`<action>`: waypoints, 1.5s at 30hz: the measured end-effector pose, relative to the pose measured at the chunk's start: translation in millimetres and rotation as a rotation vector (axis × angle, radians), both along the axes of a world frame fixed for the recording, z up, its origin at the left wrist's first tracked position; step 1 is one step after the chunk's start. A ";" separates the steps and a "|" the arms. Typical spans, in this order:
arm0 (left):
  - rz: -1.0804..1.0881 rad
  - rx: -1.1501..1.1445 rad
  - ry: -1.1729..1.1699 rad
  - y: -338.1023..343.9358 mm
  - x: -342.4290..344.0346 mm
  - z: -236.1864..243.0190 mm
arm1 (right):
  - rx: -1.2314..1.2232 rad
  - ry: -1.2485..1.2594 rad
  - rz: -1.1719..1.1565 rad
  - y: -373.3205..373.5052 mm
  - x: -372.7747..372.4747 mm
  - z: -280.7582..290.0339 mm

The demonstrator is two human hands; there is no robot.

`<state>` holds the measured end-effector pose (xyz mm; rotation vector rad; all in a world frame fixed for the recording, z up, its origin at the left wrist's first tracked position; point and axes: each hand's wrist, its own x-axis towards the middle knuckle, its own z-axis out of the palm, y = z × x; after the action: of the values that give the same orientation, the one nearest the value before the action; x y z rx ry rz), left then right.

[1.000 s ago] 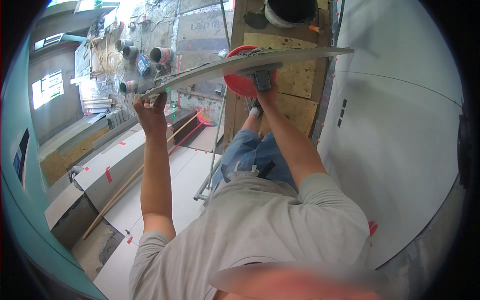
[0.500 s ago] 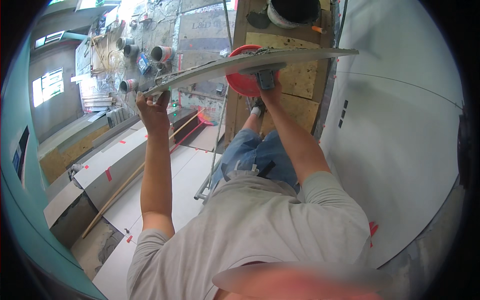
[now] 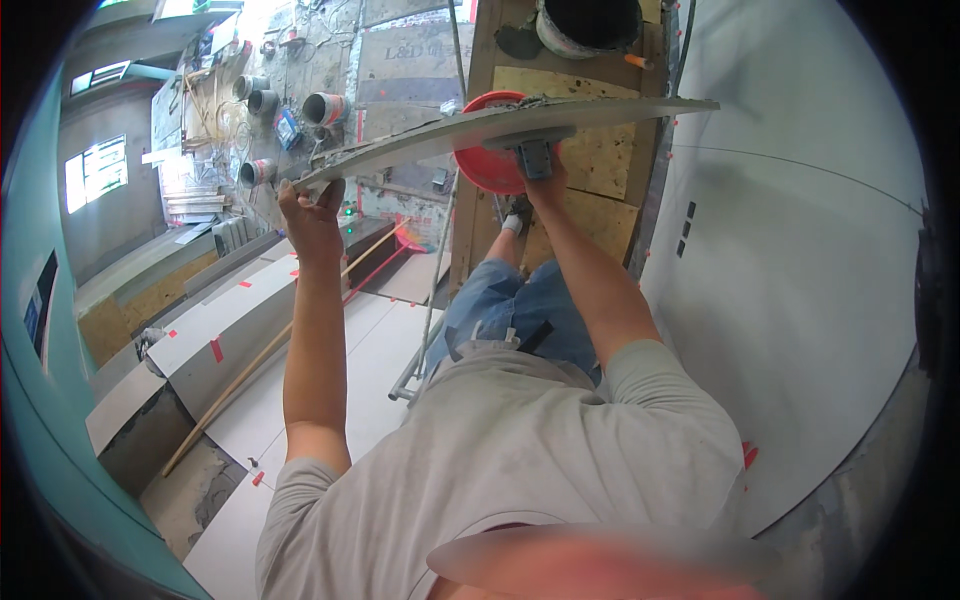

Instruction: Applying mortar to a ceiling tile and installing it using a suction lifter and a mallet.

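Note:
A large grey tile (image 3: 430, 142), with grey mortar along its upper side, is held up edge-on in front of me. My left hand (image 3: 314, 215) pinches its left end, fingers closed around the edge. A dark suction lifter (image 3: 535, 157) sits against the side of the tile facing me. My right hand (image 3: 545, 190) is closed around the lifter's handle; the fingers are partly hidden behind it. Behind the tile a red basin (image 3: 482, 176) shows partly, close to the right hand.
I stand on a plank platform (image 3: 585, 225) with a metal rail (image 3: 436, 270) at its left. A bucket (image 3: 560, 40) stands at its far end. Pale tiled wall (image 3: 800, 260) rises close at right. Below left are several buckets (image 3: 325, 108), a wooden pole (image 3: 240, 385) and a white-topped ledge (image 3: 225, 330).
My left hand and the tile's left end have shifted slightly to the right. The right hand keeps its hold on the lifter, almost unmoved.

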<state>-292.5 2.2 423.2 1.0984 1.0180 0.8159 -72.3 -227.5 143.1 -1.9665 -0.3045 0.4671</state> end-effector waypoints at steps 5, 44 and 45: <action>-0.022 -0.135 -0.200 -0.5 2.1 6.2 | 0.096 -0.039 -0.080 -2.5 -3.6 3.6; 0.090 -0.070 -0.067 -19.7 16.7 17.3 | 0.136 -0.248 0.080 -1.0 10.7 11.3; 0.094 -0.069 -0.064 -18.7 17.1 18.8 | 0.137 -0.244 0.083 1.6 10.2 13.0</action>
<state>-275.4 -16.5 442.0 0.9654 1.0431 0.8795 -62.1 -225.9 156.1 -1.8828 -0.5603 0.2510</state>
